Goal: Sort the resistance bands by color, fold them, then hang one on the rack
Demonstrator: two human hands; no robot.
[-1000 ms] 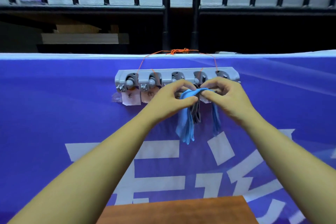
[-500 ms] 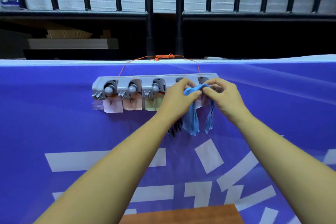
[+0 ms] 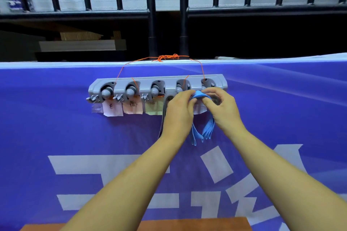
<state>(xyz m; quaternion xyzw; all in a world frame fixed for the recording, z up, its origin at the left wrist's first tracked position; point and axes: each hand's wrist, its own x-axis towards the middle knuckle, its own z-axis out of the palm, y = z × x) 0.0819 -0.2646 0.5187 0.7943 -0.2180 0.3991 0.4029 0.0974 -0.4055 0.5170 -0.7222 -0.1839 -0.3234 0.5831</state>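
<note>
The rack (image 3: pixel 157 84) is a long grey bar of moulded plastic with five round, knob-like holders and small hooks along its lower edge. It hangs by thin orange string (image 3: pixel 165 57) tied up at a black metal railing (image 3: pixel 151 15). It lies flat against a smooth blue banner (image 3: pixel 56 133) printed with large white characters.

The blue resistance band (image 3: pixel 199 94) is a flat, matte, rubbery strip gathered into several loops. Its top arches between the two hands just under the rack's right end, by the fourth and fifth holders. Its loops dangle limp below. Whether it is caught on a hook cannot be told.

Both forearms reach forward and up, bare. The left hand (image 3: pixel 178 112) pinches the band's top with its thumb and curled fingers. The right hand (image 3: pixel 223 107) pinches the other side of the same arch, its fingers bent inward, and the knuckles of both nearly meet.

A dark grey band (image 3: pixel 164 110) hangs from the rack just behind the left hand. Paper labels are taped under the first three holders: a pale one (image 3: pixel 112 108), an orange one (image 3: pixel 132 107) and a yellow-green one (image 3: pixel 153 108). A reddish wooden tabletop (image 3: pixel 187 224) shows at the bottom edge.
</note>
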